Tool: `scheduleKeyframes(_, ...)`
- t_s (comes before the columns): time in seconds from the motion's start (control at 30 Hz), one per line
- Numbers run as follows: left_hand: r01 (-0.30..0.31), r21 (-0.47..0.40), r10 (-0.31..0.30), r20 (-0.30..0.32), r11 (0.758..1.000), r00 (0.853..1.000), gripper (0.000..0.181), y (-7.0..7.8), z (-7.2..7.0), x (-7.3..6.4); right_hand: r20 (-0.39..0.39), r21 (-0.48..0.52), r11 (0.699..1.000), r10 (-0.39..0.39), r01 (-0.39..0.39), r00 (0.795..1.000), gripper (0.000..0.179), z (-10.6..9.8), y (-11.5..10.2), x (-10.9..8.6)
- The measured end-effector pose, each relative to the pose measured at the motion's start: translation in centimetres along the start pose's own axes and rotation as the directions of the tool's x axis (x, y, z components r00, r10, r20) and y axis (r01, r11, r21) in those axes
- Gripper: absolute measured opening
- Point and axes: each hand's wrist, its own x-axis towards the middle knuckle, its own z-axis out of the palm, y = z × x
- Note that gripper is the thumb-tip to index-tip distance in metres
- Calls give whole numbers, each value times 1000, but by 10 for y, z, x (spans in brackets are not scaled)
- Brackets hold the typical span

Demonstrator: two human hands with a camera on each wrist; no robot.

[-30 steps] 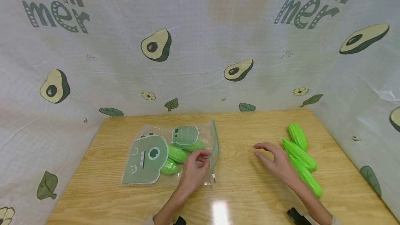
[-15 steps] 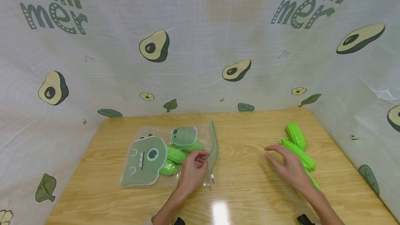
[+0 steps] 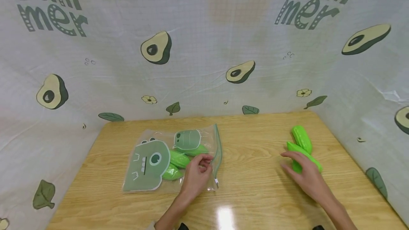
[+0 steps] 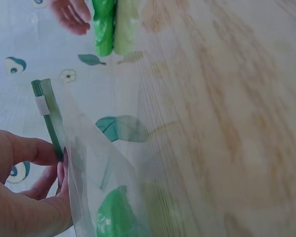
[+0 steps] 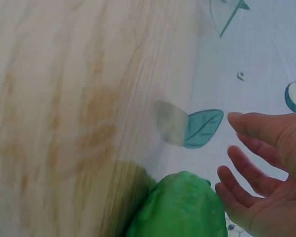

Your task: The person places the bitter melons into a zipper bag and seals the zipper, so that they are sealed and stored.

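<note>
A clear zip bag [image 3: 132, 178] with green monster prints lies on the table's left half, holding several bright green, cucumber-like vegetables [image 3: 179, 159]. My left hand [image 3: 198, 175] pinches the bag's mouth between thumb and fingers, on the green zip strip [image 4: 53, 133], below the white slider [image 4: 41, 105] in the left wrist view. My right hand [image 3: 305, 176] hovers over the loose vegetables on the right, thumb and fingers apart, holding nothing. One vegetable [image 3: 301, 139] shows at the back, another [image 3: 297, 147] in front of it; a third is mostly hidden behind the hand. A bumpy green vegetable [image 5: 182, 212] appears below the fingers in the right wrist view.
The wooden table [image 3: 252, 184] lies between the bag and the loose vegetables. A white cloth [image 3: 198, 45] printed with avocados and leaves stands along its back and sides. Light glares off the table [image 3: 225, 217] near the front.
My right hand has moved right, from beside the loose vegetables to over them, covering most of the nearest one. My left hand stays on the bag's mouth.
</note>
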Motion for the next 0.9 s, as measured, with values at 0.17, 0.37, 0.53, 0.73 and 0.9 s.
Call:
scheduleKeyframes(0.17, -1, 9, 1, -4, 1000, 1000, 24, 0, -1, 0, -19, -29, 1000, 5, -6, 1000, 47, -4, 7, -5)
scheduleKeyframes(0.37, -1, 10, 1, -2, 1000, 1000, 24, 1, -1, 0, -26, -76, 997, 16, -18, 1000, 51, -8, 12, -11)
scheduleKeyframes(0.53, -2, 9, 2, -1, 1000, 1000, 23, 1, -2, 0, -19, -111, 993, 29, -31, 999, 53, -10, 16, -15)
scheduleKeyframes(0.73, -9, 7, 9, -5, 1000, 1000, 23, -1, -1, 0, -8, -165, 985, 42, -43, 999, 57, -11, 20, -17)
scheduleKeyframes(0.9, -12, 6, 12, -4, 1000, 1000, 23, -2, -1, 0, -24, -178, 984, 12, -16, 1000, 60, -11, 24, -18)
